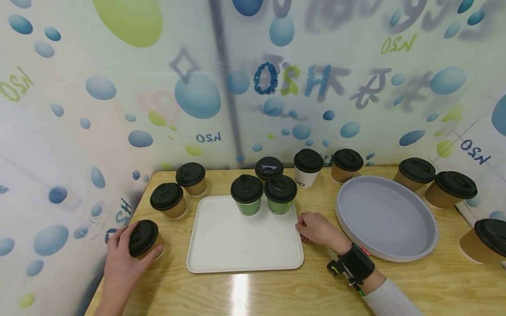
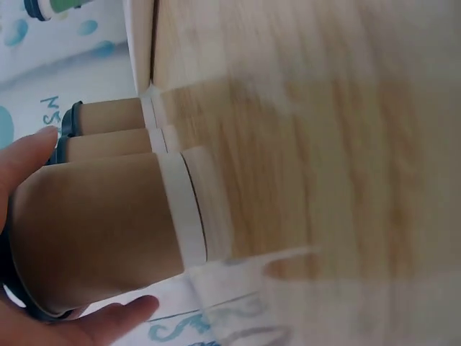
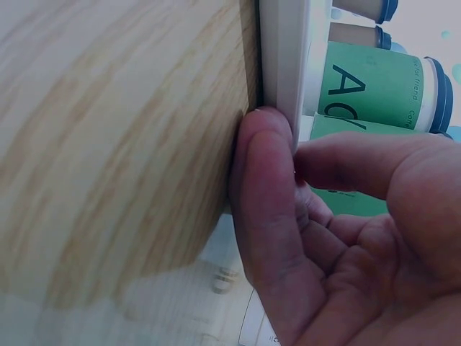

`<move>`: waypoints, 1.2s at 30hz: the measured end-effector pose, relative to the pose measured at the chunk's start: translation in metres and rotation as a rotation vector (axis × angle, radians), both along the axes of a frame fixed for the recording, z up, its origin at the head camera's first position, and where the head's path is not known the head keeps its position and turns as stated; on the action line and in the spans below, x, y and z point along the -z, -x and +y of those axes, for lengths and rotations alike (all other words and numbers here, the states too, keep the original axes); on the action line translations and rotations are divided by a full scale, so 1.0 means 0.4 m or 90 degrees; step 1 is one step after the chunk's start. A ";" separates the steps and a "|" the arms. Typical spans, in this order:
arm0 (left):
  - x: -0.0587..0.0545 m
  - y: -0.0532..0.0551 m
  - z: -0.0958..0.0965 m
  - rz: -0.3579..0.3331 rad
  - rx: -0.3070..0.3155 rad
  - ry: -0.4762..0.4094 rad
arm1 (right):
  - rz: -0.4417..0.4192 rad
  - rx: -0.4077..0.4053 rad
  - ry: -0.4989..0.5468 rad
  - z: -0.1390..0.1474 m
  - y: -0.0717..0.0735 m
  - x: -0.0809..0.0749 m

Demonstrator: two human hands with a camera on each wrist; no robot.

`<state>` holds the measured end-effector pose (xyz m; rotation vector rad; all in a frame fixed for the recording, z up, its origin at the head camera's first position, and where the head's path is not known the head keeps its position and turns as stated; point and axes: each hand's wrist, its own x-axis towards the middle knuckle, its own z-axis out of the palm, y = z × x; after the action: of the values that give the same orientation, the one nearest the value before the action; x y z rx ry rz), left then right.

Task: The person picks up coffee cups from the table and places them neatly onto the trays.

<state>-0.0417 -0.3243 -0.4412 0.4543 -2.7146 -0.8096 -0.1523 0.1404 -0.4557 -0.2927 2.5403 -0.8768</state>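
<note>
I observe the left hand (image 1: 120, 263) curled round a brown paper cup with a black plastic lid (image 1: 144, 238) at the table's left side, nearest in a row with two more brown lidded cups (image 1: 170, 202). The grip spans lid and upper wall, presumably to keep the cup upright; I cannot tell whether its base touches the wooden table (image 1: 316, 285).

I find the right hand (image 1: 319, 229) pinching the right rim of a white rectangular tray (image 1: 245, 245) at mid-table, a narrow hold, probably to steady it.

Containers: the tray bears two green paper cups with black lids (image 1: 248, 207), side by side at its far edge, likely set there to leave the near part accessible. A round grey tray (image 1: 387, 215) lies to its right. Lids hide all the cups' contents from me.
</note>
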 end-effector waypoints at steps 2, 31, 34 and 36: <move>0.000 0.005 0.000 -0.003 -0.009 -0.015 | 0.000 -0.001 0.004 0.000 0.000 0.000; -0.031 0.032 0.081 0.209 0.067 -0.077 | -0.005 0.008 0.006 0.001 -0.001 0.008; -0.033 0.046 0.109 0.213 0.103 -0.087 | -0.008 0.010 0.007 0.001 -0.001 0.006; -0.032 0.060 0.126 0.208 0.127 -0.092 | -0.011 0.012 0.005 0.000 0.000 0.005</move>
<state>-0.0659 -0.2738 -0.4282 0.0683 -2.4309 -1.0367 -0.1523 0.1405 -0.4577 -0.2628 2.5288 -0.8938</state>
